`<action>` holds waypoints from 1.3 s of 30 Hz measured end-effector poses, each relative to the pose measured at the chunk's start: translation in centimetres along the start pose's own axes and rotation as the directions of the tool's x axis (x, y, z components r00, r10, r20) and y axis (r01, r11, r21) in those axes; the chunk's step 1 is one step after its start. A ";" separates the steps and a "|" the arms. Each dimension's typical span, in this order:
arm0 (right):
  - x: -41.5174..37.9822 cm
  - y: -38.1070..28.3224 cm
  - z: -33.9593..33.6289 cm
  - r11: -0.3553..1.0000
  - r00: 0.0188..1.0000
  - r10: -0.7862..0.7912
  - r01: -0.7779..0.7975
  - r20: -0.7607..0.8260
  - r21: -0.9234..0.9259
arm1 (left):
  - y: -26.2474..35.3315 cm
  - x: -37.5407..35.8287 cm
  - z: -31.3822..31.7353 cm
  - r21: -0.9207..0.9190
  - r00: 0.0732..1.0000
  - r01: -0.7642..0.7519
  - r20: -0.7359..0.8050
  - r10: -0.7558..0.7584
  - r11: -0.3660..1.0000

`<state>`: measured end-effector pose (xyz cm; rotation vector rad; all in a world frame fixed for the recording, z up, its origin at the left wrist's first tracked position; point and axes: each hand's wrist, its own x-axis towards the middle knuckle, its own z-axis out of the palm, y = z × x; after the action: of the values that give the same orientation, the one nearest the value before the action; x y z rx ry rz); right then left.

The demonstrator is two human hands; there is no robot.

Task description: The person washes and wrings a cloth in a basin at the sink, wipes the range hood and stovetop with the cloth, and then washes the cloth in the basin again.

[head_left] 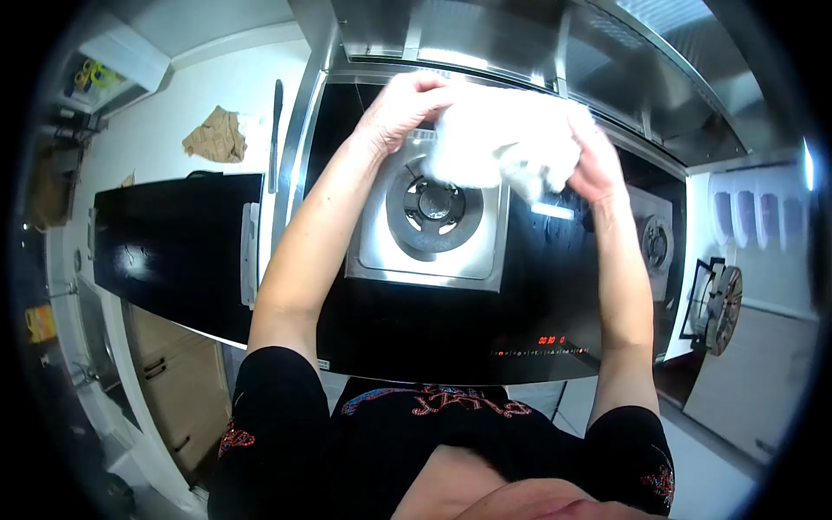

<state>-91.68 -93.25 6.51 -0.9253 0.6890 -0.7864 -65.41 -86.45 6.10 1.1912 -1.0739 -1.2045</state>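
A white cloth (494, 130), bright and partly blurred, hangs bunched between my two hands above the back of the gas stove. My left hand (406, 108) pinches its left end. At the right end, my right hand (598, 165) has its fingers closed on the cloth, part of them hidden behind it. Below the cloth is a round burner (435, 203) set in a square steel plate (425, 269); the cloth covers the plate's far right part. Around the plate lies the black glass stove top (416, 329), with a red lit display (552, 341) near its front edge.
Left, a crumpled brown cloth (215, 136) lies on the white counter (165, 113), near a black panel (173, 251). A second burner (656, 241) is behind my right arm. Farther right sits a round pan support (724, 308). Steel panelling (485, 35) borders the stove's back.
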 end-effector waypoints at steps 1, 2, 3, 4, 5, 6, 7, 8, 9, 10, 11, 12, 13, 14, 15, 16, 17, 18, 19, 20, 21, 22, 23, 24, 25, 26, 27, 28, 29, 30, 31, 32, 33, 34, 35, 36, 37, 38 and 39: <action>1.4 -0.9 -0.3 0.998 1.000 -0.024 0.024 0.000 0.061 | 0.7 -0.6 -0.6 0.171 0.993 -0.047 -0.100 0.065 0.984; 2.5 -2.2 0.1 0.996 0.998 -0.049 0.051 -0.025 0.075 | 0.0 -0.6 -2.3 0.345 0.973 -0.033 -0.205 0.109 0.938; 3.8 -3.4 0.4 0.993 0.996 -0.073 0.077 -0.048 0.088 | -1.4 -0.6 -4.4 0.504 0.939 0.009 -0.302 0.166 0.864; 5.3 -4.2 0.0 0.996 0.996 -0.089 0.089 -0.003 0.025 | -2.9 -0.9 -6.7 0.669 0.892 0.067 -0.373 0.256 0.741; 7.3 -4.5 -0.4 0.979 0.989 -0.141 0.145 0.042 -0.144 | -4.7 -1.4 -9.0 0.796 0.839 0.150 -0.416 0.350 0.586; 9.7 -4.2 -1.0 0.916 0.990 -0.135 0.141 0.043 -0.375 | -6.7 -1.7 -11.2 0.870 0.849 0.201 -0.384 0.363 0.450; 11.7 -3.8 -1.4 0.799 0.990 -0.132 0.135 0.048 -0.586 | -8.5 -2.1 -12.6 0.920 0.860 0.247 -0.353 0.369 0.304; 13.0 -3.6 -0.2 0.690 0.994 -0.069 0.106 0.082 -0.716 | -9.3 -2.8 -12.5 0.923 0.871 0.303 -0.370 0.322 0.239; 17.0 -1.5 -1.4 0.564 0.989 -0.021 0.132 0.146 -0.815 | -10.0 -2.9 -12.3 0.937 0.882 0.315 -0.349 0.318 0.154; 20.9 0.8 -2.5 0.332 0.986 0.022 0.151 0.168 -0.931 | -10.0 -2.9 -11.7 0.945 0.894 0.321 -0.326 0.307 0.067; 20.7 1.5 0.7 0.258 0.982 0.123 0.108 0.143 -0.960 | -10.1 -2.9 -11.5 0.946 0.909 0.323 -0.304 0.287 -0.020; 22.9 3.8 1.5 0.178 0.985 0.138 0.074 0.099 -0.981 | -10.6 -3.0 -11.8 0.946 0.922 0.312 -0.279 0.270 -0.089; 28.0 9.3 -1.0 0.091 0.949 -0.060 0.314 0.310 -0.945 | -10.5 -3.1 -11.8 0.942 0.910 0.331 -0.302 0.284 -0.057; 28.5 9.7 1.3 0.208 0.963 0.004 0.263 0.270 -0.942 | -10.1 -3.2 -11.5 0.938 0.899 0.344 -0.321 0.299 -0.029; 28.5 9.6 3.9 0.314 0.970 0.078 0.195 0.230 -0.929 | -9.8 -3.2 -11.1 0.936 0.889 0.353 -0.337 0.310 0.004; 29.1 9.2 4.7 0.337 0.967 0.144 0.151 0.209 -0.929 | -9.4 -3.4 -10.6 0.921 0.873 0.389 -0.379 0.308 0.030; 29.3 9.0 5.3 0.354 0.961 0.208 0.102 0.184 -0.930 | -9.5 -3.5 -10.5 0.919 0.875 0.389 -0.389 0.287 0.060; 28.6 9.3 5.4 0.400 0.964 0.089 0.195 0.250 -0.896 | -9.4 -3.4 -10.6 0.918 0.877 0.386 -0.395 0.274 0.087; 28.9 10.1 5.5 0.532 0.932 -0.052 0.331 0.360 -0.779 | -9.3 -3.2 -10.9 0.915 0.875 0.387 -0.403 0.268 0.111; 27.9 8.6 7.8 0.534 0.941 -0.016 0.293 0.337 -0.793 | -9.3 -3.3 -10.8 0.918 0.870 0.382 -0.395 0.294 0.104; 26.6 7.4 10.0 0.535 0.952 0.022 0.247 0.306 -0.808 | -9.3 -3.4 -10.8 0.921 0.873 0.376 -0.388 0.294 0.099; 27.8 7.9 10.8 0.388 0.964 0.057 0.219 0.260 -0.895 | -9.2 -3.5 -10.7 0.926 0.879 0.366 -0.377 0.292 0.095; 26.9 8.0 11.7 0.120 0.892 -0.021 0.450 0.451 -0.885 | -8.9 -3.4 -10.8 0.930 0.881 0.357 -0.367 0.298 0.091; 28.7 10.1 9.3 0.083 0.890 -0.009 0.454 0.455 -0.887 | -9.0 -3.3 -11.1 0.920 0.888 0.356 -0.387 0.248 0.161; 30.7 11.9 6.9 0.045 0.888 0.003 0.460 0.460 -0.887 | -8.6 -3.5 -10.9 0.920 0.888 0.368 -0.390 0.244 0.133; 28.9 10.4 7.5 0.141 0.931 0.016 0.358 0.364 -0.923 | -8.5 -3.4 -10.8 0.912 0.880 0.381 -0.408 0.242 0.152; 28.2 9.4 7.2 0.207 0.939 0.067 0.318 0.338 -0.925 | -8.6 -3.5 -10.8 0.905 0.877 0.389 -0.421 0.231 0.173; 28.3 8.8 7.4 0.161 0.936 0.105 0.319 0.337 -0.934 | -8.5 -3.7 -10.9 0.918 0.881 0.363 -0.394 0.262 0.162; 28.4 8.5 7.4 0.112 0.933 0.142 0.316 0.330 -0.942 | -8.4 -3.7 -10.8 0.916 0.884 0.366 -0.398 0.247 0.166; 28.9 8.0 7.5 0.158 0.943 0.016 0.327 0.333 -0.932 | -8.4 -3.6 -10.8 0.917 0.882 0.358 -0.394 0.260 0.173; 27.9 6.6 9.7 0.206 0.938 -0.107 0.345 0.329 -0.916 | -8.5 -3.7 -10.8 0.917 0.879 0.355 -0.393 0.269 0.178; 25.4 5.1 12.9 0.548 0.920 -0.130 0.376 0.368 -0.747 | -8.5 -3.8 -10.8 0.917 0.878 0.352 -0.393 0.272 0.189; 25.2 4.0 15.0 0.515 0.911 -0.188 0.410 0.367 -0.753 | -8.3 -3.9 -10.8 0.917 0.879 0.346 -0.390 0.274 0.197; 26.7 4.6 15.7 0.429 0.886 -0.255 0.464 0.388 -0.775 | -8.3 -3.9 -10.8 0.918 0.880 0.339 -0.387 0.275 0.205; 27.7 5.0 16.5 0.336 0.854 -0.318 0.508 0.412 -0.793 | -8.4 -3.9 -10.8 0.919 0.877 0.335 -0.385 0.288 0.207; 27.9 5.3 16.4 0.380 0.879 -0.289 0.469 0.379 -0.797 | -8.6 -3.8 -10.9 0.921 0.873 0.330 -0.382 0.303 0.209; 27.6 5.3 16.7 0.419 0.901 -0.256 0.431 0.351 -0.799 | -8.8 -3.7 -10.9 0.920 0.867 0.328 -0.383 0.318 0.213; 27.1 5.4 16.8 0.456 0.923 -0.217 0.384 0.318 -0.803 | -9.0 -3.5 -10.9 0.918 0.868 0.336 -0.389 0.309 0.211; 26.5 5.6 17.2 -0.136 0.882 -0.211 0.400 0.421 -0.906 | -9.0 -3.3 -10.9 0.918 0.871 0.338 -0.389 0.300 0.207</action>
<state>-62.19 -105.78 4.36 -2.6859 0.9191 -0.4661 -55.65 -82.13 -3.81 2.3646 -1.4275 0.0911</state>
